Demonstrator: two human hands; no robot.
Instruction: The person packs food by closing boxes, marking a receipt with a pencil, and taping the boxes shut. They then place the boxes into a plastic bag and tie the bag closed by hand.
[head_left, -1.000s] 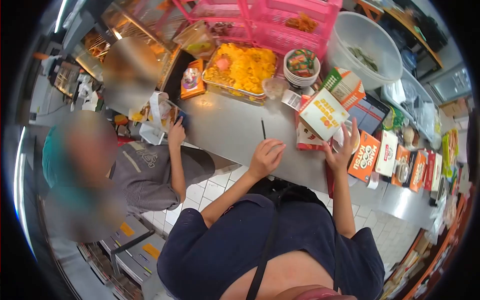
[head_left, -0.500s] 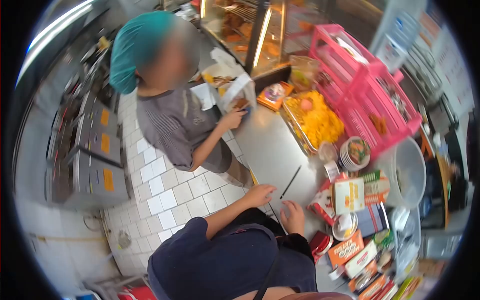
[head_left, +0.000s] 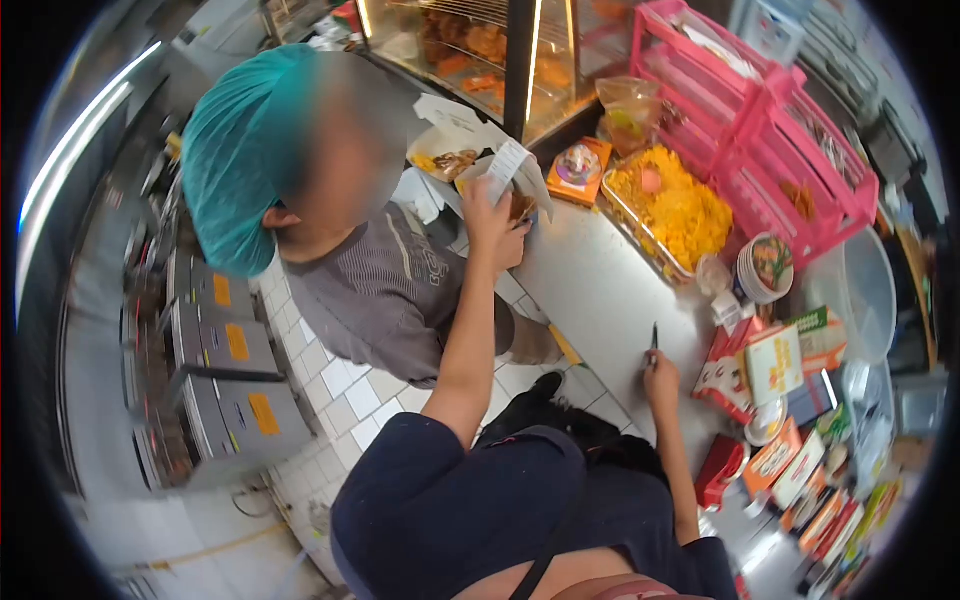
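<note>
My left hand (head_left: pixel 485 218) is stretched out toward the co-worker, its fingers closed on the lower end of a printed white paper slip (head_left: pixel 509 163). The slip lies against an open white food box (head_left: pixel 462 128) with yellow and brown food. Just beside it is the co-worker's hand (head_left: pixel 516 246). My right hand (head_left: pixel 660 380) is closed around a black pen (head_left: pixel 655 338), which points up and away over the steel counter (head_left: pixel 585 270).
A co-worker in a green hair cap (head_left: pixel 235 150) stands at left. On the counter are a tray of yellow rice (head_left: pixel 680 215), an orange box (head_left: pixel 578 170), stacked bowls (head_left: pixel 765 268), pink baskets (head_left: pixel 760 130) and several cartons (head_left: pixel 775 365). A glass food warmer (head_left: pixel 480 50) stands behind.
My left hand has reached forward and taken hold of the paper slip. My right hand has picked the pen up off the counter. The view has shifted, and the co-worker appears closer.
</note>
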